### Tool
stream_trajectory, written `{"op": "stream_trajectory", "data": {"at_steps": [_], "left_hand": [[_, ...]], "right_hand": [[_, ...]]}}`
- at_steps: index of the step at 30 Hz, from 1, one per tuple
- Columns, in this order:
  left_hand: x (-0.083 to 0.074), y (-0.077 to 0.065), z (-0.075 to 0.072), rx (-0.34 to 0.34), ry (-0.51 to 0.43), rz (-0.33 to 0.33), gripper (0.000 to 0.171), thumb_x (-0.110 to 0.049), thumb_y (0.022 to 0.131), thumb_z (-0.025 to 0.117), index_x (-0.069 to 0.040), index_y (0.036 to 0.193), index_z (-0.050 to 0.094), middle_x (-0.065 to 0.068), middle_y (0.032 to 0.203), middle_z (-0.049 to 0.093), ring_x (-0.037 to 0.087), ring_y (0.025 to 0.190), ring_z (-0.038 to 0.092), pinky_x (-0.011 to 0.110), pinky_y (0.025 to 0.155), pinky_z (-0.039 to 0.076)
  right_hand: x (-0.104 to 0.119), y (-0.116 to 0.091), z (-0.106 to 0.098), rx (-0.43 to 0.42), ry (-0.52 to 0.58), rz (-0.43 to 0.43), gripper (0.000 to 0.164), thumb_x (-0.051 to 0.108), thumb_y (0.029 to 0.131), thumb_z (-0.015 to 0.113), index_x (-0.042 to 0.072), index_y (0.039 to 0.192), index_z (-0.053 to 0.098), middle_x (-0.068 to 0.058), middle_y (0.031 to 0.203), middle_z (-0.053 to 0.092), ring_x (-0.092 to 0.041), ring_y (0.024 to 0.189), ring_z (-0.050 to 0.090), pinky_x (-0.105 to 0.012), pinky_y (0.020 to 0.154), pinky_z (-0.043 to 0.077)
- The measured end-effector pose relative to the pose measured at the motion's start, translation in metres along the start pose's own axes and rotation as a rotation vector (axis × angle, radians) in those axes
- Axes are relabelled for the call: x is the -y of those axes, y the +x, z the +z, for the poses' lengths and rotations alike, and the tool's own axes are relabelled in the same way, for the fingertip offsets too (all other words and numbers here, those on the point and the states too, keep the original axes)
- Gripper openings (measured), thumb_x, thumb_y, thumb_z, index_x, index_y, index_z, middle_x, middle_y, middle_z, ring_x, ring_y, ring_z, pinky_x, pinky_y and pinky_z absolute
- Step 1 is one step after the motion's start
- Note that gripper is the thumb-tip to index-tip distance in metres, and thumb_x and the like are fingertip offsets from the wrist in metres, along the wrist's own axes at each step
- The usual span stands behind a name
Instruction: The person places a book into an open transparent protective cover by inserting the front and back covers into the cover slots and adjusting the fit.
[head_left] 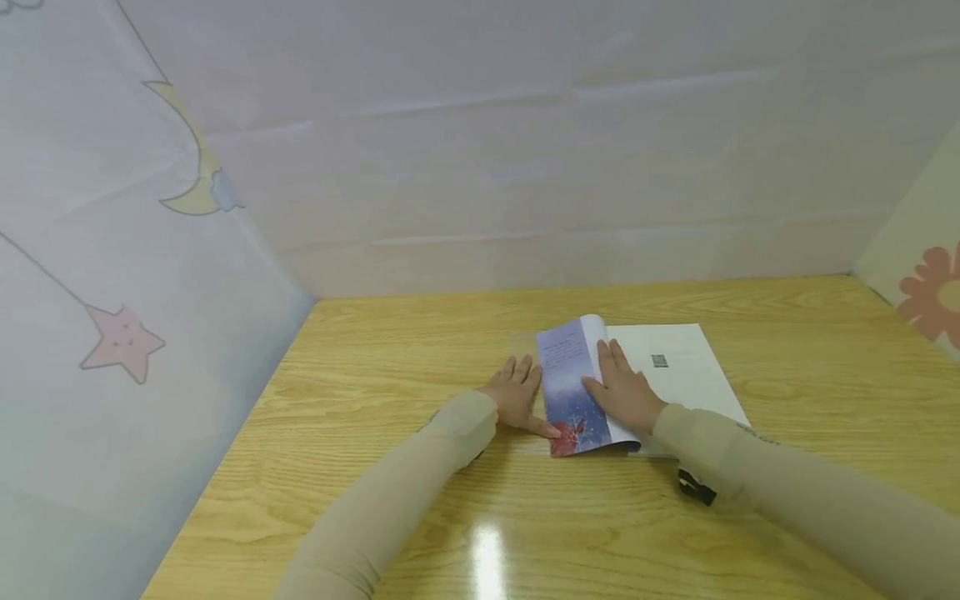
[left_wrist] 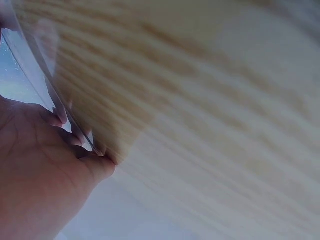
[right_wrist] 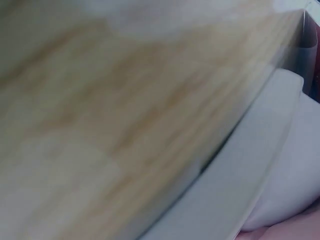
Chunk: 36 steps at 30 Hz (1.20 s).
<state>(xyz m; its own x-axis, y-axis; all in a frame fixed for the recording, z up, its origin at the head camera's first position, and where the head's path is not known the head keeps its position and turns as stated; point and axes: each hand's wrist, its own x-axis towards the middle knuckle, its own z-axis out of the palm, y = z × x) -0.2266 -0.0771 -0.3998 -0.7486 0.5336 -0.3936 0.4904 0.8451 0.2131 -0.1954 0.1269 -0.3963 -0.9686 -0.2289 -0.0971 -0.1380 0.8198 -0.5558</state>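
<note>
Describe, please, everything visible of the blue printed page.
The page looks like paper: purple-blue, small text near the top, red design and white specks at the bottom. Its right side curves, showing white. It lies over the wooden table. The left hand lays its thumb on the lower left corner; the right hand rests on the curve.

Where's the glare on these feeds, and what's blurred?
Head view: a white glare patch on the yellow wood-grain tabletop, near the bottom edge; small print on the blue-purple illustrated paper page too soft to read. Left wrist view: tabletop blurred under pale haze, the bare left hand somewhat clearer. Right wrist view: tabletop grain smeared, whether from focus or motion I can't tell.
</note>
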Motion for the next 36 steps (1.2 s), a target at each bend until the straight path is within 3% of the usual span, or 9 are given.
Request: {"op": "stream_trajectory", "data": {"at_steps": [7, 13, 25, 30, 36], "left_hand": [[0.002, 0.007, 0.005, 0.010, -0.001, -0.014, 0.113, -0.068, 0.080, 0.064, -0.013, 0.157, 0.002, 0.008, 0.162, -0.007, 0.028, 0.147, -0.009, 0.038, 0.118, 0.007], [0.001, 0.000, 0.000, -0.008, -0.015, 0.003, 0.113, -0.066, 0.080, 0.065, -0.009, 0.157, 0.004, 0.011, 0.162, -0.005, 0.031, 0.147, -0.006, 0.037, 0.118, 0.006], [-0.002, -0.008, -0.006, -0.016, -0.008, 0.018, 0.111, -0.063, 0.082, 0.066, -0.006, 0.156, 0.007, 0.014, 0.162, -0.002, 0.034, 0.147, -0.003, 0.036, 0.118, 0.007], [-0.002, -0.005, -0.005, -0.010, -0.015, 0.014, 0.111, -0.063, 0.082, 0.066, -0.006, 0.156, 0.007, 0.013, 0.162, -0.003, 0.034, 0.147, -0.004, 0.036, 0.118, 0.007], [0.007, 0.011, 0.005, -0.002, -0.027, 0.004, 0.116, -0.067, 0.078, 0.066, -0.009, 0.157, 0.003, 0.010, 0.161, -0.008, 0.032, 0.146, -0.009, 0.036, 0.118, 0.003]], "right_hand": [[-0.001, 0.002, 0.005, -0.020, -0.072, 0.009, 0.072, 0.028, 0.103, 0.040, -0.018, 0.146, 0.005, -0.040, 0.151, -0.003, -0.054, 0.139, 0.004, -0.075, 0.103, 0.008], [0.010, 0.001, 0.007, -0.016, -0.075, 0.041, 0.071, 0.026, 0.103, 0.041, -0.017, 0.147, 0.006, -0.039, 0.152, -0.004, -0.052, 0.140, 0.002, -0.076, 0.102, 0.005], [0.015, 0.004, 0.013, -0.009, -0.211, 0.094, 0.070, 0.028, 0.103, 0.041, -0.016, 0.148, 0.010, -0.038, 0.152, -0.002, -0.059, 0.137, 0.005, -0.080, 0.099, 0.007], [0.013, 0.004, 0.013, 0.005, -0.227, 0.100, 0.071, 0.029, 0.103, 0.041, -0.016, 0.147, 0.010, -0.038, 0.152, -0.003, -0.059, 0.137, 0.004, -0.080, 0.099, 0.007], [0.010, 0.008, 0.016, 0.019, -0.245, 0.110, 0.071, 0.030, 0.103, 0.040, -0.014, 0.148, 0.009, -0.036, 0.153, -0.004, -0.058, 0.138, 0.002, -0.079, 0.099, 0.006]]}}
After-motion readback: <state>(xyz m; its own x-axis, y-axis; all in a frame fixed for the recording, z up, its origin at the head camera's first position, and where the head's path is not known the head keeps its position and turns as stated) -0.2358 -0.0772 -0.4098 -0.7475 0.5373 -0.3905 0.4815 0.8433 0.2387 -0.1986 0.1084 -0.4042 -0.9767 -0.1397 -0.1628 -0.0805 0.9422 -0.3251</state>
